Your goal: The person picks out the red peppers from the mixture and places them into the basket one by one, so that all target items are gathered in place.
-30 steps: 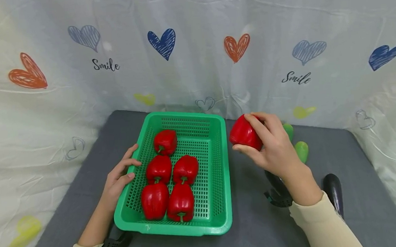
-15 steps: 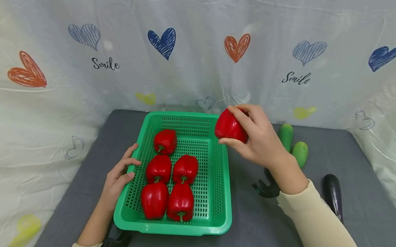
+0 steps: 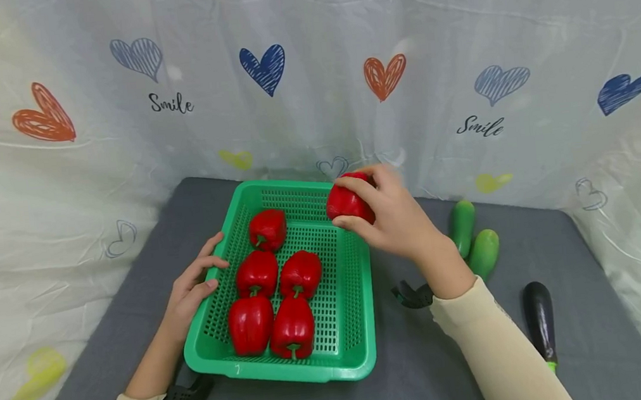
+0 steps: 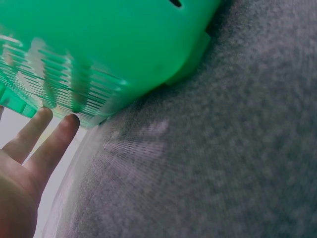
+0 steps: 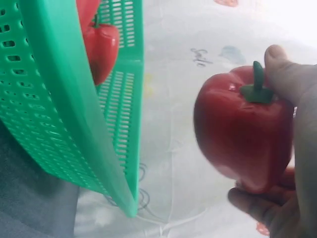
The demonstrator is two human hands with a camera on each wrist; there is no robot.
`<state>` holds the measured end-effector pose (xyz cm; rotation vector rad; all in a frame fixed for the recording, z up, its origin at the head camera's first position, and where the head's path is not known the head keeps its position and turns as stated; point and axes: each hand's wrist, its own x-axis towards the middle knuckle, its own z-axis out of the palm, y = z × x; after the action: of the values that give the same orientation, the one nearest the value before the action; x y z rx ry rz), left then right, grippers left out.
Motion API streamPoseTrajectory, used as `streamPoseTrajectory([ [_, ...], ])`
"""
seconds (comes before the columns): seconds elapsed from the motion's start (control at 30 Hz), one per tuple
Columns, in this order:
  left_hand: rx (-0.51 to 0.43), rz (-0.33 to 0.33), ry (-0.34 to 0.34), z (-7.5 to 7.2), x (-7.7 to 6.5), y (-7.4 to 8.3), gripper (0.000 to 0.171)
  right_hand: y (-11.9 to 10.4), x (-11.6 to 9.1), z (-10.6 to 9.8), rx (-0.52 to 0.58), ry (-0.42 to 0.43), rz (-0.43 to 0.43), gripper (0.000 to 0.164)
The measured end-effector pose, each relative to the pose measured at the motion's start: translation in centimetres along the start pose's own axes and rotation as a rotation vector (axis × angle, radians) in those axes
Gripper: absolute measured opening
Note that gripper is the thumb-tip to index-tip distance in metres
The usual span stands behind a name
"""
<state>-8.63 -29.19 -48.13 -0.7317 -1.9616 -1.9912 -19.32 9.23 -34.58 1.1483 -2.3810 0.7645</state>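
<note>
A red bell pepper (image 3: 349, 200) is held in my right hand (image 3: 393, 213), thumb on one side and fingers on the other. It overlaps the far right rim of the green plastic basket (image 3: 368, 297) in the head view. The right wrist view shows this held pepper (image 5: 242, 131) with its green stem, beside the basket wall (image 5: 74, 99). My left hand (image 3: 188, 294) rests at the basket's left rim, some fingertips over the edge. Two straight fingers (image 4: 52, 146) lie along the outer wall in the left wrist view. Several red peppers (image 3: 256, 274) fill the basket's left part.
Two green cucumbers (image 3: 483, 252) lie on the grey tabletop (image 3: 415, 369) right of the basket, partly behind my right forearm. A dark eggplant (image 3: 539, 317) lies farther right. A pale curtain with hearts (image 3: 309, 67) hangs behind the table.
My right hand has carried the red bell pepper leftward from beside the basket to its far right rim. More of the cucumbers shows. The left hand and basket have stayed put.
</note>
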Motion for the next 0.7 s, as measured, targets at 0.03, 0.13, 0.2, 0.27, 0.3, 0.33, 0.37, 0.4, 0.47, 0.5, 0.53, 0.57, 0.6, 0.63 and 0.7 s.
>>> streamPoseTrajectory([
  [0.03,-0.002,0.008,-0.002,0.0,0.0,0.0,0.029,0.0,0.2,0.2,-0.005,-0.027,0.016,0.058],
  [0.13,-0.004,0.0,0.002,0.0,0.0,-0.1,0.03,-0.1,0.5,0.7,-0.004,-0.079,0.052,0.052],
  [0.2,-0.004,-0.007,0.005,0.0,-0.1,-0.1,0.03,-0.2,0.7,1.0,0.009,-0.09,0.065,0.052],
  [0.27,-0.002,-0.016,0.008,0.0,0.0,-0.1,0.03,-0.3,0.9,1.3,0.027,-0.091,0.073,0.054],
  [0.3,0.0,-0.014,0.009,0.0,0.0,-0.1,0.03,-0.3,1.0,1.4,0.033,-0.092,0.077,0.055],
  [0.33,-0.001,-0.012,0.009,-0.1,0.0,-0.2,0.03,-0.4,1.1,1.5,0.036,-0.095,0.084,0.056],
  [0.37,0.001,-0.009,0.007,-0.1,0.0,-0.2,0.031,-0.4,1.2,1.7,0.041,-0.1,0.093,0.057],
  [0.4,0.001,-0.009,0.008,-0.1,0.0,-0.2,0.031,-0.4,1.3,1.8,0.045,-0.106,0.105,0.057],
  [0.47,0.002,-0.011,0.009,-0.1,-0.1,-0.3,0.032,-0.5,1.6,2.0,0.056,-0.123,0.133,0.058],
  [0.5,0.002,-0.01,0.009,-0.1,-0.1,-0.3,0.032,-0.6,1.7,2.1,0.061,-0.132,0.149,0.058],
  [0.53,0.001,-0.009,0.009,-0.2,-0.1,-0.3,0.032,-0.6,1.8,2.3,0.067,-0.142,0.165,0.058],
  [0.57,0.003,-0.01,0.01,-0.2,-0.1,-0.3,0.032,-0.6,1.9,2.4,0.073,-0.152,0.179,0.058],
  [0.6,0.004,-0.012,0.013,-0.1,-0.1,-0.2,0.032,-0.6,2.0,2.5,0.077,-0.16,0.19,0.058],
  [0.63,0.004,-0.013,0.014,-0.1,-0.1,-0.2,0.032,-0.6,2.1,2.7,0.079,-0.167,0.199,0.058],
  [0.7,0.004,-0.013,0.013,-0.1,-0.1,-0.2,0.031,-0.6,2.3,2.9,0.082,-0.178,0.205,0.058],
])
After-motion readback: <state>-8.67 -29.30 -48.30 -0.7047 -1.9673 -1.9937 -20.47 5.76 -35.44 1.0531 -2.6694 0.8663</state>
